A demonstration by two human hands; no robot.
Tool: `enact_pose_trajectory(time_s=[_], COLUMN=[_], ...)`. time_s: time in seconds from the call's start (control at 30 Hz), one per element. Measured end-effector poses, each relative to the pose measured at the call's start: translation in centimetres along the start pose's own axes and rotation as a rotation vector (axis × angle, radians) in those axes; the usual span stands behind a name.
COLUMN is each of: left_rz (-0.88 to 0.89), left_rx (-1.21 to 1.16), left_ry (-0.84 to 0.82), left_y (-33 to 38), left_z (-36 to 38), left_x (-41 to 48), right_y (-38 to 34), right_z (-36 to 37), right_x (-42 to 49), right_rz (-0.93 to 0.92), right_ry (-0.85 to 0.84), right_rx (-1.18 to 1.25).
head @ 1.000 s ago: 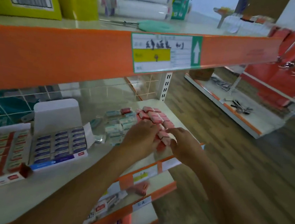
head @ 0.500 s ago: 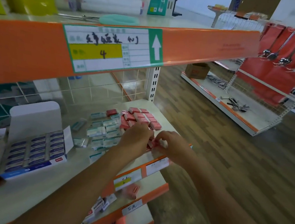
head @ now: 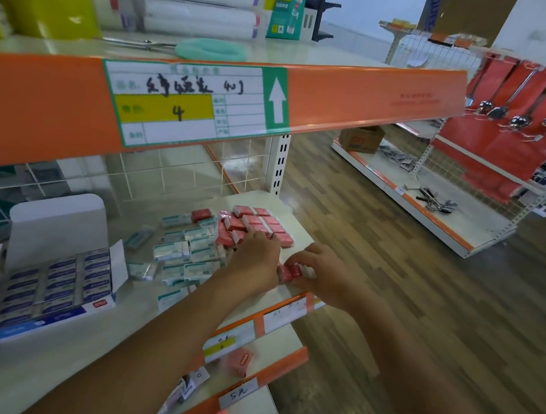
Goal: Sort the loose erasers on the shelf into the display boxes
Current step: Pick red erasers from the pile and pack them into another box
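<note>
Erasers in blue wrappers (head: 57,282) fill the open display box (head: 56,217) at the lower left of the frame. Right of it, teal erasers (head: 191,252) lie scattered on the shelf (head: 52,369), and a patch of pink erasers (head: 253,223) sits just beyond them at centre.

The left hand (head: 255,259) lies over the near edge of that pink patch, back upward. I cannot tell whether its fingers grasp anything.

Just right of it, a short row of pink erasers (head: 290,271) lies with its long axis across the frame, one end against the left hand. The right hand (head: 328,279) pinches the other end between thumb and fingers.

The boxes lie well to the left of both hands, so the row likely has to travel leftward, and the left hand is nearer.
</note>
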State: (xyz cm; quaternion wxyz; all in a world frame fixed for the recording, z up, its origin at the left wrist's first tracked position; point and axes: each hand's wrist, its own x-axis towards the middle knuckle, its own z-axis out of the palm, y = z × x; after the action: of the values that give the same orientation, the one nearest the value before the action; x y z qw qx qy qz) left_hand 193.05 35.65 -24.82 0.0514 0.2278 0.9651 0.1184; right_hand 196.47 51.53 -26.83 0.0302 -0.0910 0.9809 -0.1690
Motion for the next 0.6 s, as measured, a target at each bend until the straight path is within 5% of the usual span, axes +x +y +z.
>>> enact_pose_trajectory(time_s=[0.6], left_rz=[-0.019], left_rx=[-0.386], left_ry=[0.108], left_y=[-2.6], left_z=[-3.0], left_x=[-1.7], right_y=[-4.1], right_z=[-1.4], right_x=[0.9], right_rz=[-0.126], right_ry=[0.436], right_rx=[0.198])
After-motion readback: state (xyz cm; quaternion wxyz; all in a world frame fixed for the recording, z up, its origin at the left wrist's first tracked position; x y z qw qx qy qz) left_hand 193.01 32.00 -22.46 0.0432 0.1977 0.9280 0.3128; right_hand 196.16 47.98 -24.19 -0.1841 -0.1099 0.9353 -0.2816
